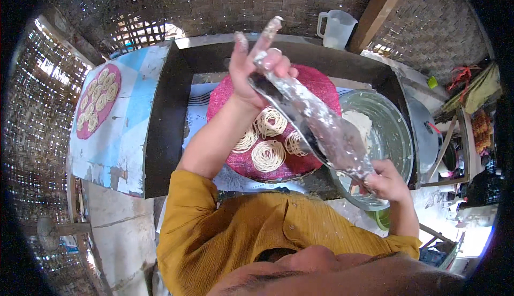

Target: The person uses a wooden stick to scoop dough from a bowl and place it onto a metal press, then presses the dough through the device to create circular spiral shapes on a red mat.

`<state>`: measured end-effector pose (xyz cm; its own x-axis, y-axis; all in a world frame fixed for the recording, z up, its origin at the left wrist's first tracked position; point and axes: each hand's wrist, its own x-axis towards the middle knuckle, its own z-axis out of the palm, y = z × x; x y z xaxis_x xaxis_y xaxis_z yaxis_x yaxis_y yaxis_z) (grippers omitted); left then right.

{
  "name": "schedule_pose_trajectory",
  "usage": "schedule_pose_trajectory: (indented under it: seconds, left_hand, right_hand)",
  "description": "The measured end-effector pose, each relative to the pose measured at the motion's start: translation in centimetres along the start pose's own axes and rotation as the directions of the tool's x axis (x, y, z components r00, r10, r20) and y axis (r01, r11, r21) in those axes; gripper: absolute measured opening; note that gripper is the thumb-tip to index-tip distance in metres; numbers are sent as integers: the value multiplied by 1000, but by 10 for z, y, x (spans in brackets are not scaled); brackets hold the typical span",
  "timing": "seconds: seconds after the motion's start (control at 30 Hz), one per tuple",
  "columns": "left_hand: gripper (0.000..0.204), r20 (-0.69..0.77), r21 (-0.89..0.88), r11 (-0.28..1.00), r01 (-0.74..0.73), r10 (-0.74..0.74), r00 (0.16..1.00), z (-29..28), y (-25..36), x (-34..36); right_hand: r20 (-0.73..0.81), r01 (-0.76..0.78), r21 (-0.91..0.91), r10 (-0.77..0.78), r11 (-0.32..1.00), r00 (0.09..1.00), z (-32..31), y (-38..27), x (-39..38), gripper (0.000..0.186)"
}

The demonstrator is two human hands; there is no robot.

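Slanting across the middle is a long press (321, 116), apparently a dough press, its grey-brown side and dark edge smeared with white dough. My left hand (257, 71) is at its upper end, some fingers curled over it and two dough-covered digits pointing up and away. At the lower right end my right hand (388, 181) is closed around it. Underneath is a round pink woven tray (219, 98) carrying several coiled nests of pale dough strands (269, 156). The press hides part of the tray and some of the nests.
A large clear basin (393, 114) with white dough (357, 124) stands to the right. On the left, a blue-and-white board (120, 159) bears another pink round (83, 127) with several nests. A plastic jug (338, 28) stands behind, beside a wooden post (380, 9). Dark raised boards (168, 130) flank the tray.
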<state>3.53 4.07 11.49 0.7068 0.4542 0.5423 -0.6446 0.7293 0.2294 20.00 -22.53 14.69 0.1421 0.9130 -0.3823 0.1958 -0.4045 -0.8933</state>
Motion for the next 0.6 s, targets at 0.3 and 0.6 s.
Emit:
schedule_pose_trajectory:
  seconds: [0.3, 0.6]
  left_hand:
    - [64, 109, -8, 999, -39, 40, 993, 12, 19, 13]
    - [64, -40, -68, 996, 57, -60, 997, 6, -14, -10]
  right_hand:
    - [-18, 159, -199, -166, 967, 986, -8, -16, 10, 49]
    - [57, 49, -60, -45, 997, 997, -11, 14, -13, 48]
